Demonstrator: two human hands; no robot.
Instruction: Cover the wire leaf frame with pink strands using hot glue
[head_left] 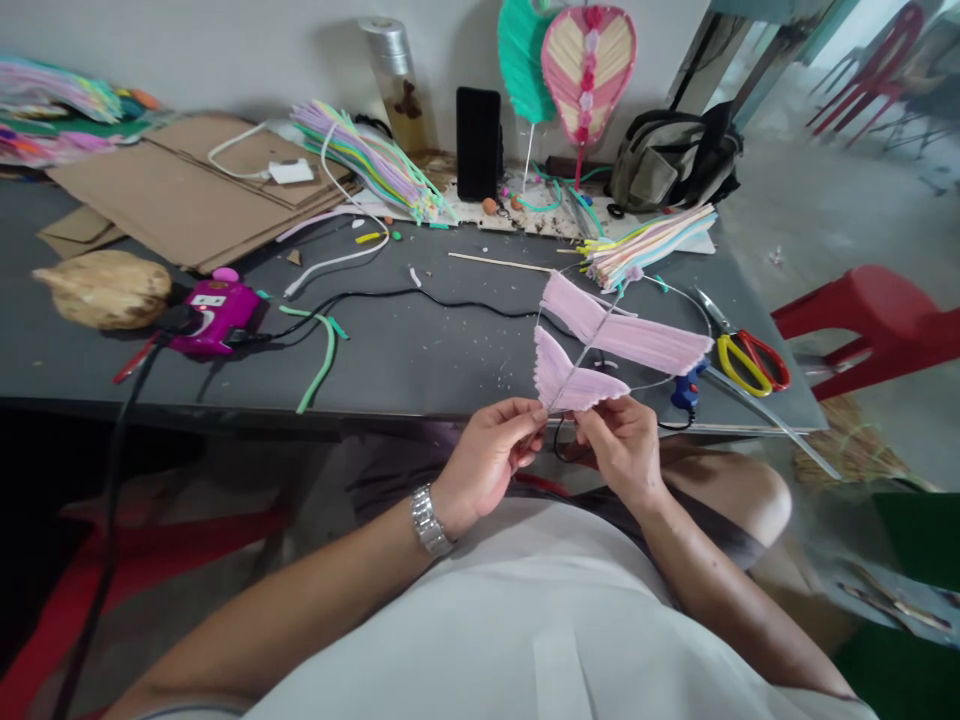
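My left hand [491,455] and my right hand [622,445] both pinch the near end of a wire-framed leaf shape [600,345] filled with pale pink pipe cleaners. The piece slants up and away over the front edge of the dark grey table [420,350]. A thin wire hoop [694,300] curves around its far side. My left wrist wears a metal watch [429,520]. Two finished leaf shapes, one teal [521,55] and one pink and cream [589,65], stand against the wall behind.
Yellow and red scissors [746,358] and a blue tool [686,392] lie right of the piece. Pastel pipe cleaner bundles [652,245] [375,160], a magenta glue gun [214,315], cardboard [187,190], a black phone [478,140], a bottle [397,85] and a bag [671,155] are about. A red chair [877,320] stands right.
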